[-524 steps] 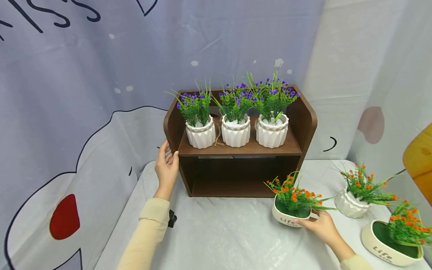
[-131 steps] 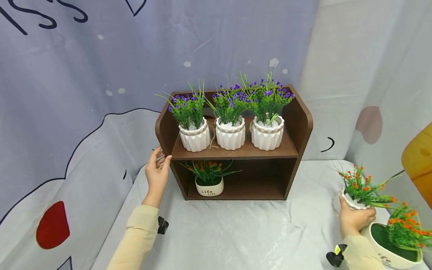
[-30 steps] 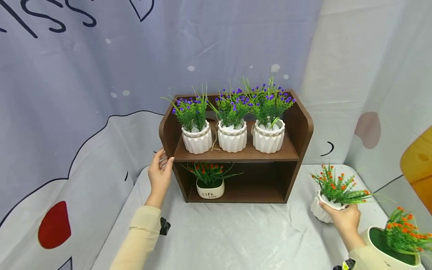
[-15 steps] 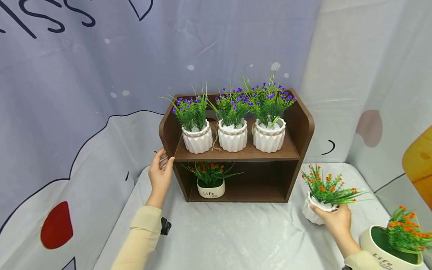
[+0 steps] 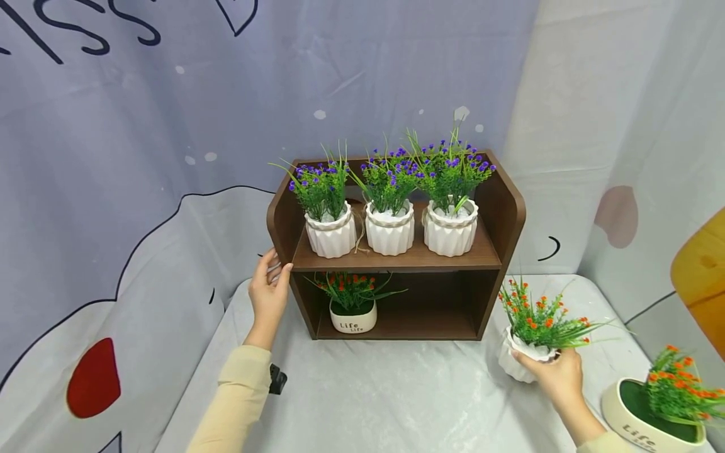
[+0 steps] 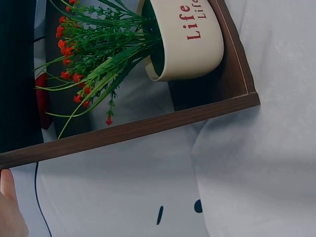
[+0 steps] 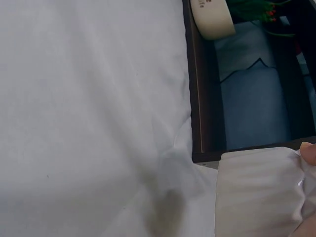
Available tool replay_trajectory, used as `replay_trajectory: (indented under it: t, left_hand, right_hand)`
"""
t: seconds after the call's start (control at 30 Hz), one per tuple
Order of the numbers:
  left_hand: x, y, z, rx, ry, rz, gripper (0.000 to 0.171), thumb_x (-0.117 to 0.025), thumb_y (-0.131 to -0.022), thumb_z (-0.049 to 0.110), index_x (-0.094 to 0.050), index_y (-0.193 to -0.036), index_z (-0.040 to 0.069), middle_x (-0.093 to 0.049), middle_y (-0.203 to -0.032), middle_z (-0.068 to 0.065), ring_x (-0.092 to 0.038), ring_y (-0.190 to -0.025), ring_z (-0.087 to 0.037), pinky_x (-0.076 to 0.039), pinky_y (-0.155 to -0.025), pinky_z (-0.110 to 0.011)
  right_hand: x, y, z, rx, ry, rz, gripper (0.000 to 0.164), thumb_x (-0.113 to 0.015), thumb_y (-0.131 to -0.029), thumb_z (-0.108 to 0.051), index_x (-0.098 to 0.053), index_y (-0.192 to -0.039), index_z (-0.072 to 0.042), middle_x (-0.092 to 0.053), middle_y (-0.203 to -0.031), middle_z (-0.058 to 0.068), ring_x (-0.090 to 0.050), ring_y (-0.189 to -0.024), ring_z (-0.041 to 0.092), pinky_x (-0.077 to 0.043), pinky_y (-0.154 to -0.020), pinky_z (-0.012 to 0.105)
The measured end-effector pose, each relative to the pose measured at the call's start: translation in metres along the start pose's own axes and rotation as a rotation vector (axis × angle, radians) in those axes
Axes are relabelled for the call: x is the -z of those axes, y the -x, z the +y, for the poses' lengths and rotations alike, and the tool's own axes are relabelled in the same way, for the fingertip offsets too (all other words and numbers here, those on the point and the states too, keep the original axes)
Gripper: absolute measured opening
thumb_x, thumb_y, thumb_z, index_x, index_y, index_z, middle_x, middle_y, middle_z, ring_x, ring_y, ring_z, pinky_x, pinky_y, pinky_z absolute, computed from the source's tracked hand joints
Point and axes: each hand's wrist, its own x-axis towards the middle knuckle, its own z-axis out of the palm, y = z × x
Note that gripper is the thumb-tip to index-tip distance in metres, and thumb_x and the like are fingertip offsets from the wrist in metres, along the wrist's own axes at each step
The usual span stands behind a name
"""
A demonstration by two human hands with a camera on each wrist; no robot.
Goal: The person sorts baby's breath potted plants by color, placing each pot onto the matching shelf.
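Note:
My right hand (image 5: 561,376) grips the rim of a white ribbed flowerpot (image 5: 512,360) with orange artificial flowers, thumb on the near side. It is just off the shelf's lower right front corner; the right wrist view has the pot's white wall (image 7: 259,192) overlapping that corner. My left hand (image 5: 267,299) holds the left side panel of the brown two-tier shelf (image 5: 396,262), thumb at the front edge, fingers along the outside. On the lower tier, at the left, stands a cream "Life" planter (image 5: 352,319) with orange-red flowers, seen sideways in the left wrist view.
Three white ribbed pots, the middle one (image 5: 389,234) among them, stand in a row on the upper tier with purple flowers. A larger cream oval planter (image 5: 634,423) with orange flowers sits at the table's right. Printed curtains (image 5: 238,113) hang behind the pale cloth-covered table (image 5: 385,396).
Over the last second my right hand has carried the white flowerpot leftward toward the shelf. Earlier, the cream planter went from my right hand onto the lower tier. My left hand stays on the panel.

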Motion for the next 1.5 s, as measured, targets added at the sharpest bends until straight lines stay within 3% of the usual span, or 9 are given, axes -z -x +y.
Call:
replay_trajectory:
  t: [0.23, 0.43, 0.6, 0.8, 0.87, 1.0, 1.07, 1.37, 1.5]
  left_hand:
    - [0.0, 0.0, -0.002, -0.002, 0.002, -0.001, 0.039, -0.065, -0.085, -0.006, -0.053, -0.122, -0.013, -0.059, -0.104, -0.034, -0.064, -0.092, -0.046, -0.05, -0.069, -0.005]
    - [0.0, 0.0, 0.001, -0.003, -0.009, 0.004, 0.038, -0.065, -0.085, -0.006, -0.053, -0.122, -0.013, -0.059, -0.104, -0.035, -0.064, -0.092, -0.047, -0.049, -0.07, -0.003]
    - [0.0, 0.001, 0.001, -0.002, -0.006, 0.0, 0.038, -0.064, -0.086, -0.006, -0.053, -0.122, -0.013, -0.059, -0.104, -0.035, -0.064, -0.092, -0.047, -0.049, -0.071, -0.004]
    - [0.0, 0.0, 0.002, 0.009, 0.006, -0.002, 0.038, -0.064, -0.086, -0.007, -0.053, -0.122, -0.013, -0.058, -0.106, -0.035, -0.063, -0.093, -0.047, -0.05, -0.072, -0.005]
    - [0.0, 0.0, 0.002, 0.011, 0.013, 0.0, 0.038, -0.064, -0.086, -0.007, -0.053, -0.122, -0.013, -0.058, -0.106, -0.035, -0.063, -0.094, -0.047, -0.05, -0.072, -0.005]
    - [0.0, 0.0, 0.002, 0.011, 0.013, -0.002, 0.038, -0.064, -0.086, -0.007, -0.053, -0.122, -0.013, -0.058, -0.106, -0.036, -0.063, -0.094, -0.047, -0.049, -0.072, -0.004]
    - [0.0, 0.0, 0.001, 0.011, 0.012, -0.002, 0.038, -0.064, -0.086, -0.007, -0.053, -0.122, -0.013, -0.058, -0.106, -0.036, -0.063, -0.094, -0.047, -0.049, -0.072, -0.004]
    - [0.0, 0.0, -0.001, -0.01, 0.005, 0.0, 0.037, -0.064, -0.086, -0.006, -0.053, -0.121, -0.014, -0.058, -0.105, -0.036, -0.064, -0.092, -0.047, -0.049, -0.072, -0.004]
    - [0.0, 0.0, -0.001, -0.009, 0.005, 0.0, 0.037, -0.064, -0.086, -0.006, -0.053, -0.121, -0.014, -0.058, -0.105, -0.036, -0.064, -0.093, -0.047, -0.049, -0.072, -0.003]
  right_hand:
    - [0.006, 0.009, -0.006, 0.031, -0.028, -0.021, 0.077, -0.086, -0.06, -0.011, -0.048, -0.123, 0.012, -0.055, -0.115, 0.038, -0.051, -0.107, 0.047, -0.04, -0.093, 0.05]
    - [0.009, 0.016, -0.007, -0.003, -0.058, -0.034, 0.077, -0.086, -0.062, -0.01, -0.049, -0.127, 0.006, -0.056, -0.12, 0.028, -0.049, -0.107, 0.032, -0.037, -0.089, 0.023]
    - [0.012, 0.023, -0.007, -0.017, -0.087, -0.052, 0.081, -0.086, -0.062, -0.008, -0.046, -0.131, 0.004, -0.054, -0.125, 0.024, -0.046, -0.109, 0.024, -0.032, -0.089, 0.011]
    - [0.018, 0.031, -0.007, -0.043, -0.089, -0.079, 0.078, -0.087, -0.065, -0.012, -0.046, -0.131, 0.003, -0.054, -0.125, 0.021, -0.039, -0.095, -0.006, -0.027, -0.078, -0.002]
    - [0.02, 0.033, -0.007, -0.057, -0.085, -0.086, 0.08, -0.086, -0.066, -0.012, -0.045, -0.132, 0.003, -0.053, -0.127, 0.022, -0.039, -0.096, -0.006, -0.026, -0.076, -0.004]
    - [0.024, 0.038, -0.007, -0.074, -0.054, -0.095, 0.083, -0.087, -0.067, -0.016, -0.043, -0.134, 0.004, -0.05, -0.129, 0.025, -0.044, -0.104, 0.012, -0.029, -0.078, 0.002]
    - [0.026, 0.039, -0.007, -0.069, -0.052, -0.099, 0.085, -0.087, -0.067, -0.016, -0.041, -0.136, 0.003, -0.05, -0.13, 0.025, -0.044, -0.105, 0.015, -0.029, -0.079, 0.003]
    - [0.031, 0.048, -0.009, -0.065, -0.034, -0.159, 0.086, -0.086, -0.069, -0.023, -0.04, -0.138, 0.0, -0.05, -0.13, 0.024, -0.041, -0.1, 0.002, -0.031, -0.08, 0.009]
    - [0.031, 0.052, -0.013, -0.049, -0.056, -0.194, 0.083, -0.085, -0.071, -0.021, -0.04, -0.137, 0.002, -0.05, -0.129, 0.026, -0.035, -0.092, -0.014, -0.033, -0.078, 0.008]
